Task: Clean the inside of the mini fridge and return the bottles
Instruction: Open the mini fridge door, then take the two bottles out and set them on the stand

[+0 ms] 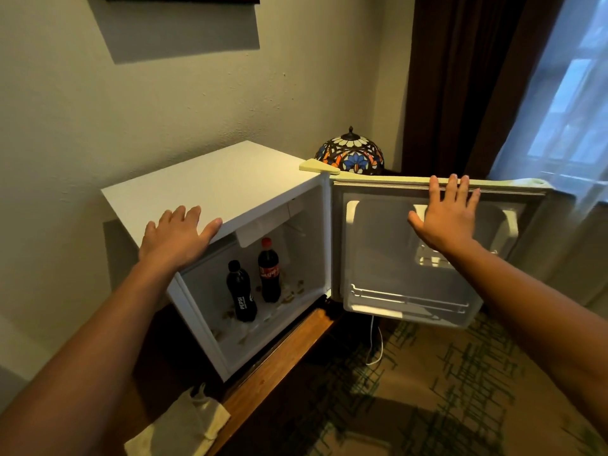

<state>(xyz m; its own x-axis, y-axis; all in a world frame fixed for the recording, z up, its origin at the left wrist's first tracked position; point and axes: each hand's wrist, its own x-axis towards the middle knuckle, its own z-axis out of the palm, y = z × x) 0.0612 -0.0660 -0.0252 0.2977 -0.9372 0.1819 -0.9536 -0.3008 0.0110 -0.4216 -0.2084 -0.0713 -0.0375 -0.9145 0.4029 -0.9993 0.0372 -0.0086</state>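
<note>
Now the fridge (210, 185) stands open on a wooden bench (283, 366), and the step in hand seems to be getting the door (388, 258) fully out of the way before the bottles come out. To do it well, I think the door should be pushed until it stays wide alone, while the body is kept steady so it does not slide on the bench. In the head view, the left hand (179, 233) lies flat and spread on the front edge of the fridge top, holding nothing. The right hand (445, 218) is also flat and wide open, palm against the inner side of the door, fingertips reaching its top edge; it grips nothing. Inside, the Pepsi bottle (241, 296) and the cola bottle (269, 271) stand upright, near each other but apart, with small crumbs (291, 299) around them on the floor. A cloth (184, 426) lies on the bench in front, untouched.
</note>
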